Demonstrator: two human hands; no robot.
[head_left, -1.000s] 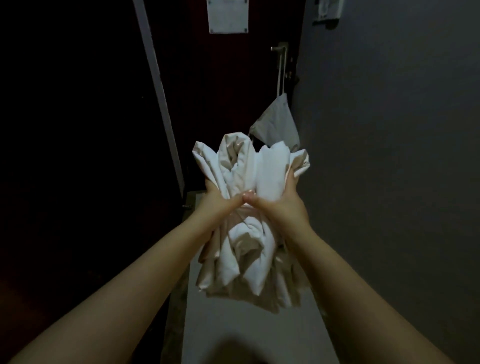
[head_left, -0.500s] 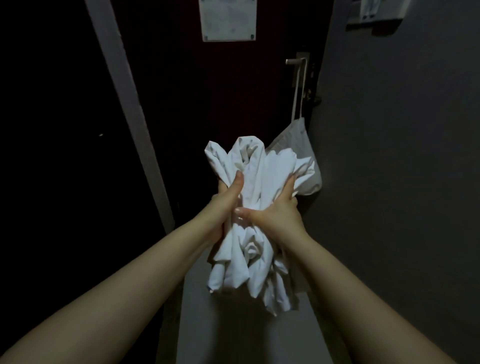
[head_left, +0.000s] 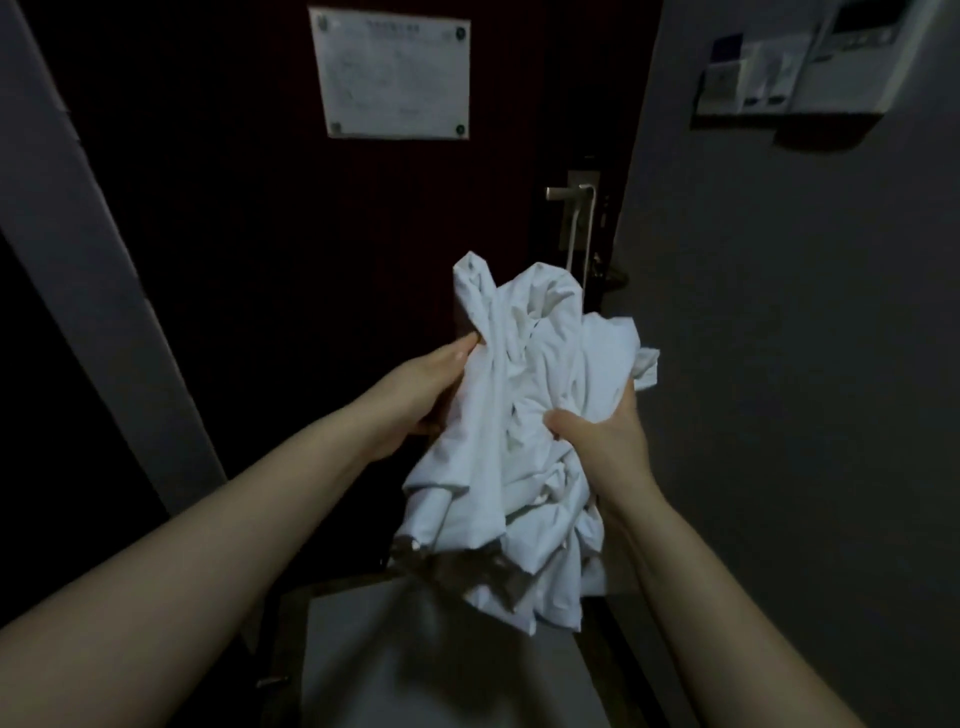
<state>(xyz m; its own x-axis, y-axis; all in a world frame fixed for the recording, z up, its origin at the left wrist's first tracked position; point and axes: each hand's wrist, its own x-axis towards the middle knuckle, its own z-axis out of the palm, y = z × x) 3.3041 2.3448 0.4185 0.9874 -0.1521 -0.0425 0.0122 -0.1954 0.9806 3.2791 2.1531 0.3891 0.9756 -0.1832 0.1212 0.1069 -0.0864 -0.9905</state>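
Holding a crumpled white cloth (head_left: 524, 395) up in mid-air, both bare arms reach forward in a dim entry. The left grip (head_left: 431, 387) clasps the bundle's left side, with the thumb lying along a fold near the top and the fingers hidden behind the fabric. The right grip (head_left: 608, 436) curls round the right side, its thumb pressed into the creases at the middle and its fingers out of sight beyond. The cloth's loose folds hang below both wrists, above a pale strip of floor (head_left: 415, 670). Behind it stands a dark door (head_left: 249, 249) with a pale notice sheet (head_left: 389, 78) fixed near the top. A metal handle (head_left: 563, 193) sits at the door's right edge, and a thin strap (head_left: 577, 228) hangs from it. On the right, the grey wall (head_left: 779, 389) carries a panel (head_left: 831, 57) high up.
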